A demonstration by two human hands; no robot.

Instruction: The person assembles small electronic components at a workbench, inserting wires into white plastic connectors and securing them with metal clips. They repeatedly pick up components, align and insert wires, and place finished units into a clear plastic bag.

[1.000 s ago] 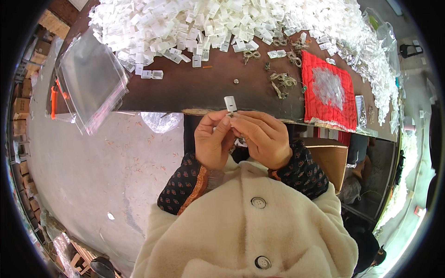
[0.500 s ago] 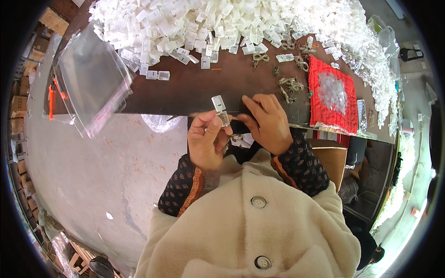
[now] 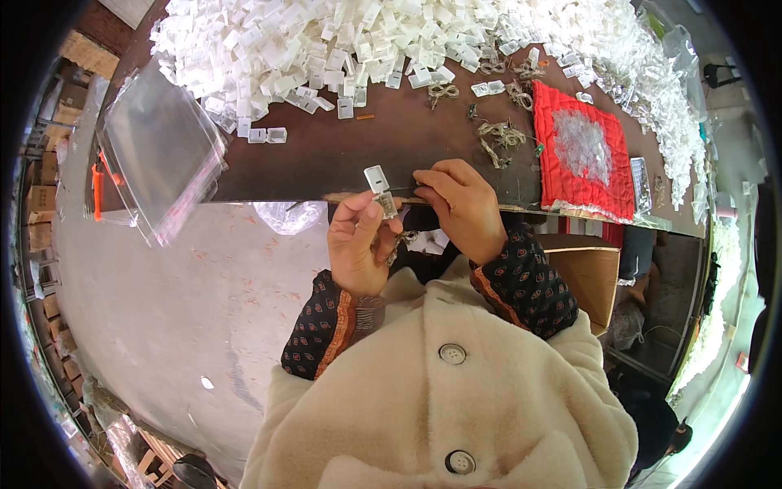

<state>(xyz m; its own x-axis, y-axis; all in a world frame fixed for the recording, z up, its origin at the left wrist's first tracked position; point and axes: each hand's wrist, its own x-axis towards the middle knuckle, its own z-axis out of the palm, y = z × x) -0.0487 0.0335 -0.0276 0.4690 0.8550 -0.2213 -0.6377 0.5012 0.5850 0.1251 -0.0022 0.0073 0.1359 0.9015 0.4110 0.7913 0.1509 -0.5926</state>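
Observation:
Between the thumb and fingers of my left hand (image 3: 358, 244) is a small clear plastic box (image 3: 377, 181), its white lid flipped up. A bunch of thin cord (image 3: 401, 240) hangs below those fingers, partly hidden by them. To the right, at the table's edge, my right hand (image 3: 463, 208) is closed, thumb and fingertips pressed together. Whatever is in that pinch, if anything, is too small to make out. Its fingertips are a little apart from the box.
A large heap of small white boxes (image 3: 301, 41) covers the back of the brown table (image 3: 326, 163). Clear bags (image 3: 155, 138) and orange-handled pliers (image 3: 98, 191) lie left. Several coiled cords (image 3: 501, 134) lie beside a red cloth (image 3: 550, 163) bearing small clear pieces (image 3: 582, 147).
The fingers of my right hand have come together from a looser spread. My left hand still holds the box with its lid up. The whole view has shifted slightly.

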